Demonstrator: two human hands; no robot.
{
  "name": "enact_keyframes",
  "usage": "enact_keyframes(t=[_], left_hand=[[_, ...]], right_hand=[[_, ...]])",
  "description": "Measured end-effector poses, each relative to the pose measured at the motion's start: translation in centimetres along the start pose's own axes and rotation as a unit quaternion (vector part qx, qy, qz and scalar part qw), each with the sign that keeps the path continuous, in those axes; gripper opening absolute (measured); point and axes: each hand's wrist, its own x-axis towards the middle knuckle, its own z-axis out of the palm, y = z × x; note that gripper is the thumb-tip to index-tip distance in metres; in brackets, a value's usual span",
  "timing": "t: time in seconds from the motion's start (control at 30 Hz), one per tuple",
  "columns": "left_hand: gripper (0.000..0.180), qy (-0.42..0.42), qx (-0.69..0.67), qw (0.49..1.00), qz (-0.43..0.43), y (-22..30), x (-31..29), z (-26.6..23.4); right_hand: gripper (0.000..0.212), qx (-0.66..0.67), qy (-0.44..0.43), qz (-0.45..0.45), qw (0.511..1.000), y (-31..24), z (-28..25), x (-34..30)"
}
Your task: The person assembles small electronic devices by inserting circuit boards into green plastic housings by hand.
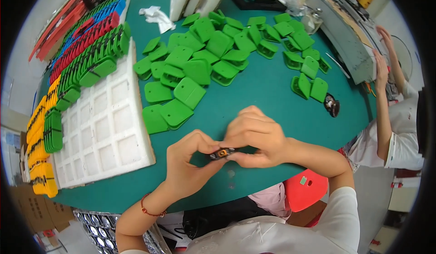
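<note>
Over the near middle of the green table, my left hand (188, 163) and my right hand (254, 138) meet, both closed. Pinched between their thumbs and fingers is a small black part with an orange centre (222, 153); its exact kind cannot be made out. Beyond my hands lies a loose heap of green plastic hinged pieces (195, 70), several of them folded and spread apart. A smaller group of the same green pieces (310, 67) lies to the right. A round black part (332, 105) rests beside that group, near the table's right side.
On the left stands a white foam tray (119, 100) with square pockets. Along its far side run rows of yellow (38, 131), green, red and blue pieces with black parts. White foam boards (197, 0) stand at the back. Another person's arms (382, 86) reach in at right, beside a grey machine (347, 40).
</note>
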Motion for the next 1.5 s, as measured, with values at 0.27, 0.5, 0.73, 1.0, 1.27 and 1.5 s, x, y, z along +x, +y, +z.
enact_keyframes(t=[0.27,0.5,0.73,1.0,1.27,1.5], left_hand=[[0.031,0.017,-0.104,0.991,-0.080,-0.5,0.4,-0.5],[0.027,0.026,-0.280,0.947,-0.153,-0.3,0.5,0.2],[0.029,0.046,-0.292,0.948,-0.118,-0.7,0.1,0.3],[0.026,0.027,-0.234,0.970,-0.056,-0.7,0.1,0.7],[0.026,0.013,-0.211,0.977,-0.012,-1.1,0.1,0.5],[0.026,-0.021,-0.266,0.963,0.031,-1.6,0.3,-0.2]], right_hand=[[0.044,-0.430,-0.162,0.195,0.866,0.9,-10.3,0.1],[0.021,-0.349,-0.223,0.221,0.883,2.1,-14.9,-3.1],[0.052,0.062,0.047,0.223,0.972,-1.9,-8.0,-0.3],[0.039,-0.005,0.091,0.156,0.984,-2.4,-4.9,-0.7],[0.040,-0.082,0.019,0.084,0.993,-3.1,-4.0,0.2],[0.045,-0.440,-0.176,0.270,0.838,-1.3,-13.1,-0.6]])
